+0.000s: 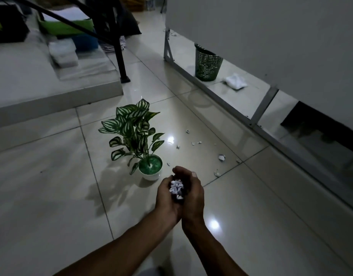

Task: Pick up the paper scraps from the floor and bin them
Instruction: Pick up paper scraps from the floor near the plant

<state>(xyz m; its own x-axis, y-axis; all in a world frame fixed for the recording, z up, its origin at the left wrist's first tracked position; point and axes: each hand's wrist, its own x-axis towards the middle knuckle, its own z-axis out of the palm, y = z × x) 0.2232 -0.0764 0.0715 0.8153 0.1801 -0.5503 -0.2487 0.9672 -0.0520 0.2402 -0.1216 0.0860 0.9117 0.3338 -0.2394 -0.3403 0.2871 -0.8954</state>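
Observation:
My left hand and my right hand are cupped together above the tiled floor, closed around a crumpled bunch of white paper scraps. Several small scraps lie on the tiles beyond my hands, among them a larger scrap, one near a tile joint and tiny bits farther off. A green perforated waste bin stands upright at the far right, under the edge of a white panel.
A small potted plant with striped leaves stands just left of my hands. A white cloth or bag lies beside the bin. A metal frame rail runs diagonally along the right. A raised platform and a black stand leg are at the left.

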